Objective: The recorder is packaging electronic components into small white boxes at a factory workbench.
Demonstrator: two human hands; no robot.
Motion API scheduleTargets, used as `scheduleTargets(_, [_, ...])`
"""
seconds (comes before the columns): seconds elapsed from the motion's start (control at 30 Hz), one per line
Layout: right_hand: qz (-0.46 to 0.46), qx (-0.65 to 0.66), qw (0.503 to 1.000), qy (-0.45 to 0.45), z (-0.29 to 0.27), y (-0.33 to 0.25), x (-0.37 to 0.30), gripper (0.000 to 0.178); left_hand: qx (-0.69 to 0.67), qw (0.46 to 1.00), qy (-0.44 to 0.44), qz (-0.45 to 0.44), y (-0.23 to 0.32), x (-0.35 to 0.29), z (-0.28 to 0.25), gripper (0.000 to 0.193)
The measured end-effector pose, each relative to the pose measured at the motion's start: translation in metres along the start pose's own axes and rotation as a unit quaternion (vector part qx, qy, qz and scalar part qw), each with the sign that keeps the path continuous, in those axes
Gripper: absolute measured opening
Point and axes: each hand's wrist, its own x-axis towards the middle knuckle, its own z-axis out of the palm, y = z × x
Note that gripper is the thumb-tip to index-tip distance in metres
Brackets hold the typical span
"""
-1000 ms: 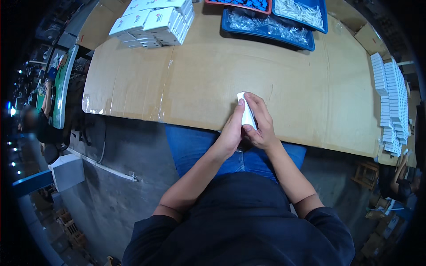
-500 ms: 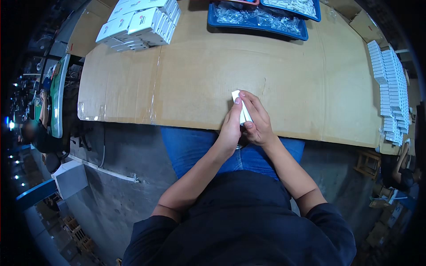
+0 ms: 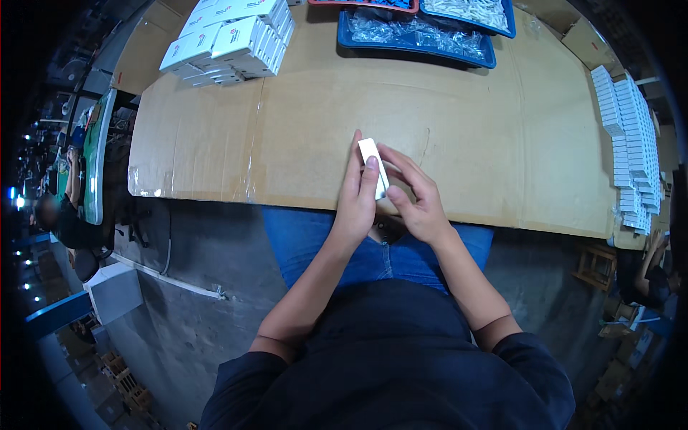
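While the left hand (image 3: 357,208) pinches the white box (image 3: 368,147), long axis pointing forward-left, the right hand (image 3: 426,211) curls half-open.

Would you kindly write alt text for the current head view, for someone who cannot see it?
The wearer's left hand grips a slim white box, the right hand curled close beside it, at a brown table. Beyond are stacked white cartons and trays of small items; more boxes are stacked far right.
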Motion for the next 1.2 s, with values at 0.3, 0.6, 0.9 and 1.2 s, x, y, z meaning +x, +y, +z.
scheduleTargets(0.3, [0.046,-0.05,0.998,-0.009,0.009,-0.003,-0.004,0.048,0.003,0.999,0.017,0.048,-0.004,-0.004,-0.002,0.064])
scheduleTargets(0.6, [-0.065,-0.121,0.99,-0.01,0.011,-0.005,-0.005,0.045,0.007,0.992,0.034,0.125,-0.012,-0.006,-0.002,0.06])
scheduleTargets(0.9, [-0.161,-0.159,0.974,0.01,0.011,-0.007,-0.003,0.046,0.014,0.986,0.011,0.166,-0.006,-0.008,0.001,0.063])
scheduleTargets(1.2, [-0.177,-0.173,0.969,0.011,0.01,-0.006,-0.006,0.046,0.057,0.983,0.014,0.172,-0.003,-0.011,0.002,0.075])
